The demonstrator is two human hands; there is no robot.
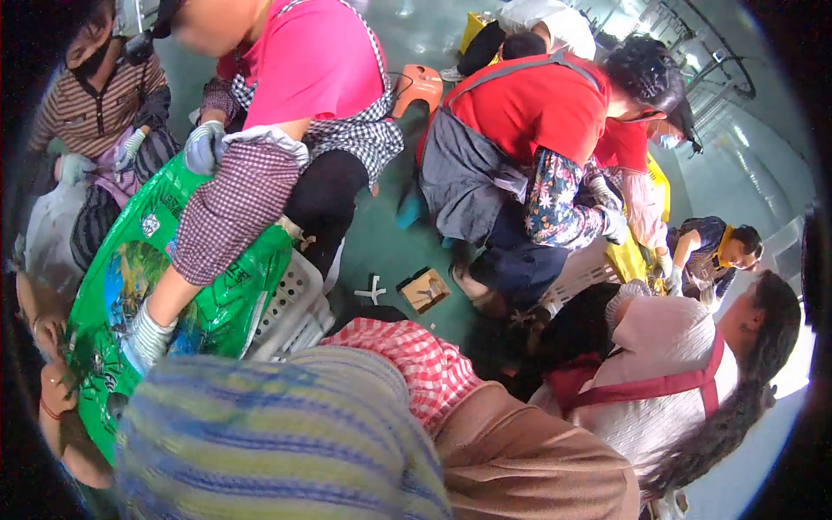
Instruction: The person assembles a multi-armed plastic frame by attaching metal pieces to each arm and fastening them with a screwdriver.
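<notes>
At the far left rim, two bare hands [54, 368] are close together beside the edge of a large green printed bag [230, 299]. Their fingers look curled; the lower wrist has a red string. I cannot tell whether these hands are mine, and the rim hides what their fingers touch. No other hand in view is plainly my own. A co-worker in pink with checked sleeves presses one gloved hand [149, 336] on the bag and holds its upper edge with another gloved hand [205, 146]. Close below, a yellow-and-blue striped knit garment [277, 438] covers much of the foreground.
White perforated baskets [290, 303] stand beside the green bag. On the floor are a small open box [425, 290], a white cross-shaped piece [371, 289] and an orange stool [418, 89]. Several co-workers crowd around, some beside a yellow bag [630, 260]. Brown-trousered legs [537, 451] block the lower middle.
</notes>
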